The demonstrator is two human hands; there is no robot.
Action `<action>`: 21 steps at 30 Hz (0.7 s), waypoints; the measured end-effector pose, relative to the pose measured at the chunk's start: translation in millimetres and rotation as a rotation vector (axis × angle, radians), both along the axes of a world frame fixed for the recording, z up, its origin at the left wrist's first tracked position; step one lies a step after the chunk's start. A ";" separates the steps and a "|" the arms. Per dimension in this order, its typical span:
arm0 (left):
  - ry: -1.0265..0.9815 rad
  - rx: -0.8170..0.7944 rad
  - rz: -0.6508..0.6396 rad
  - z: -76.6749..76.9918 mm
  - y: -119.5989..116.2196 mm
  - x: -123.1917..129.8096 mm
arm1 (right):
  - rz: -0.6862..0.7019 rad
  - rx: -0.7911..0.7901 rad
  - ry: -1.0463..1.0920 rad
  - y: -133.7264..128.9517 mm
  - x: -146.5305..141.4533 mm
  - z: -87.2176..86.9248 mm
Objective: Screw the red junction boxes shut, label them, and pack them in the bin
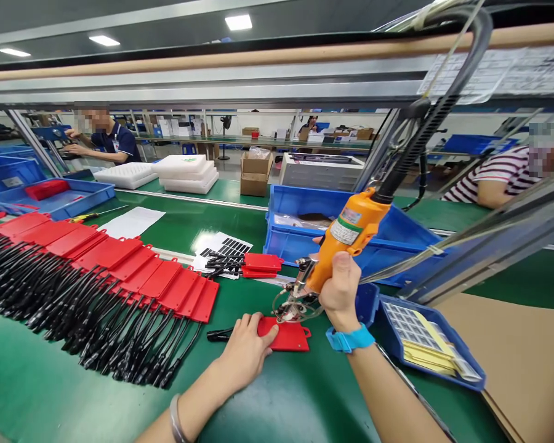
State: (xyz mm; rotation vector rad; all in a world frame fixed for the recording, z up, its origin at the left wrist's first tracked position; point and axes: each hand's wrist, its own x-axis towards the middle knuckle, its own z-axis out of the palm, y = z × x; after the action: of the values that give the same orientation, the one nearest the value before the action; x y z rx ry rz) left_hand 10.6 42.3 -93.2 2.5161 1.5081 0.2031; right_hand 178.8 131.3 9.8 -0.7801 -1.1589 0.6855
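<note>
My right hand (340,288), with a blue wrist strap, is wrapped round an orange powered screwdriver (346,237) that hangs from a black hose. The tool's tip touches or hovers over a red flat case (290,336) lying on the green table; which of the two cannot be told. My left hand (247,347) presses on the left end of that case, over its black cable (219,335), fingers partly bent. Two stacked red cases (261,264) with black cables lie just behind, beside a sheet of black labels (231,246).
Many red cases (166,280) with black cables form a long row at left. Blue bins (286,243) stand behind the tool, and a blue tray (471,383) of yellow-edged sheets is at right. A screwdriver (90,216) lies near white paper (136,223). People sit beyond.
</note>
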 end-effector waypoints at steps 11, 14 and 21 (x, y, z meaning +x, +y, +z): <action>-0.016 0.034 0.004 -3.7 0.4 -1.7 | 0.017 0.044 -0.015 -5.4 -4.4 -7.5; -0.023 0.084 -0.007 -10.4 0.3 1.1 | -0.011 0.097 0.011 -14.2 -1.0 14.1; -0.077 0.132 -0.032 -29.0 5.3 16.4 | -0.096 0.187 0.032 -19.8 -19.1 64.3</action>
State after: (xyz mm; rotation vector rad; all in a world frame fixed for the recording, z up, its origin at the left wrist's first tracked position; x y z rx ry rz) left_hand 27.0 47.7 -122.2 2.5987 1.4692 0.4029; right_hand 159.7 111.5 74.1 -0.6592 -1.1313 0.5003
